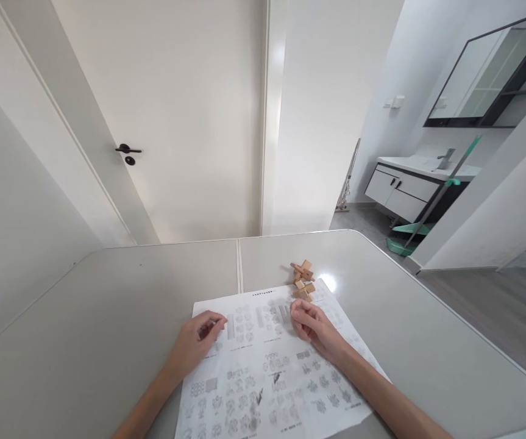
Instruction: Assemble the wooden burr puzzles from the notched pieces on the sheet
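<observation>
A large printed sheet point(267, 341), covered in small grey diagrams, lies on the table under both hands. My left hand point(201, 338) rests over its left side with fingers curled in and thumb near the index finger; nothing shows in it. My right hand point(312, 326) is over the sheet's upper right, fingers curled together, with nothing visible sticking out. Just beyond its fingertips, a small cross-shaped wooden block puzzle point(303, 291) sits at the sheet's top edge. Behind that is another cluster of wooden pieces point(305, 270), with sticks poking out at angles.
The grey table point(84, 329) has a seam point(239, 262) at its far middle. Beyond it stands a white door point(189, 122) with a black handle point(128, 149). At the right are a sink cabinet point(402, 186), a mirror point(473, 73) and a green dustpan point(400, 247).
</observation>
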`<state>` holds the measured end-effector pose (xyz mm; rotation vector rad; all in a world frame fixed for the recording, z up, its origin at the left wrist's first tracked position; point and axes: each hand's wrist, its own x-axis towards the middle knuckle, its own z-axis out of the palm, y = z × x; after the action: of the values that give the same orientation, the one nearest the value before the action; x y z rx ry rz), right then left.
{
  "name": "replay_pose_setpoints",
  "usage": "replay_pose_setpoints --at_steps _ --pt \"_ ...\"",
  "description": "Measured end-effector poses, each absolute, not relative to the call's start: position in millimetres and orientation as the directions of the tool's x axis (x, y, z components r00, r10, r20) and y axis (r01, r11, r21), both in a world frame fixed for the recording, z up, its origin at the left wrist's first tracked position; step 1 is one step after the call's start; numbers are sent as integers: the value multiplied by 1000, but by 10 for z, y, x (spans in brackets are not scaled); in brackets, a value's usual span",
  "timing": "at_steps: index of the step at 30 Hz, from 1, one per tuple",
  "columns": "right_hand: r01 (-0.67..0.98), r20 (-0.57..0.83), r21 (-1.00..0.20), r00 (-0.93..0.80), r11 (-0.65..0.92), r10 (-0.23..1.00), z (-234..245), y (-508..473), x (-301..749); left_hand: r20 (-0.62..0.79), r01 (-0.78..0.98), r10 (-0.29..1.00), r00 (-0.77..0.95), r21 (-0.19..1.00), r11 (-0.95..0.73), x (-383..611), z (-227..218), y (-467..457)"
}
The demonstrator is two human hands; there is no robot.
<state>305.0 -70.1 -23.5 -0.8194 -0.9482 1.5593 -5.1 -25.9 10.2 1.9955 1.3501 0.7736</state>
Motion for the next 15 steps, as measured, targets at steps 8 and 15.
replay_pose_setpoints --at_steps 8,15 --pt "-327 -20 -943 -106 -54 994 -246 -701 3055 149 579 926 348 742 -337 -43 111 -283" --pt "-303 3 -952 -140 -40 990 -272 -694 3064 143 597 927 347 729 -336 -50 90 -280"
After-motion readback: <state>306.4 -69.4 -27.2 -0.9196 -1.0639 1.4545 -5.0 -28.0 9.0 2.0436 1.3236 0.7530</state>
